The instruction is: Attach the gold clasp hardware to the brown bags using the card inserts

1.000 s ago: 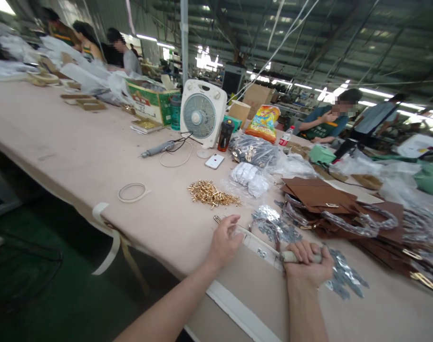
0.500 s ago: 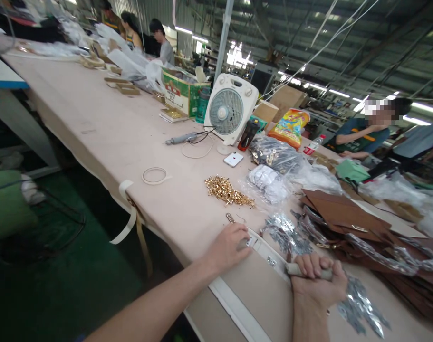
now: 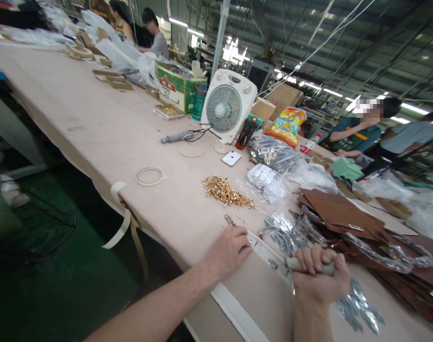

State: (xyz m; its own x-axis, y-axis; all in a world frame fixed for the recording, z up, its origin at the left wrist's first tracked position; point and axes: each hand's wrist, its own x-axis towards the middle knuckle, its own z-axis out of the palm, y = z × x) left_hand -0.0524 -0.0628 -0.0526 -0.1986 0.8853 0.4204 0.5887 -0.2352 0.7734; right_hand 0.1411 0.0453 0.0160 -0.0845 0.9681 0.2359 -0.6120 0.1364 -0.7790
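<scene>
A beige panel [image 3: 262, 289] with a white strip along its top edge lies before me on the table. My left hand [image 3: 230, 249] rests at the left end of that strip, fingers curled and pressed on the panel's edge. My right hand [image 3: 321, 275] is wrapped round a thick grey-green tool handle [image 3: 293, 263]; the tool's working end is not clear. A small silver metal fitting [image 3: 272, 264] sits on the strip between my hands. Just beyond my left fingers lies a narrow metal piece [image 3: 229, 220]. Further off is a pile of small gold-coloured hardware [image 3: 225, 191].
Silver metal pieces [image 3: 278, 230] and brown leather bag parts [image 3: 348, 216] lie to the right. Behind are a phone [image 3: 231, 158], a fan [image 3: 225, 109], a corded grey power screwdriver [image 3: 177, 137] and plastic bags [image 3: 269, 152]. A tape roll [image 3: 148, 176] lies left. A person [image 3: 359, 128] sits across the table.
The view has shifted slightly, so the background sits further left. My left fingers are drawn a little closer together; my right hand keeps its grip on the handle.
</scene>
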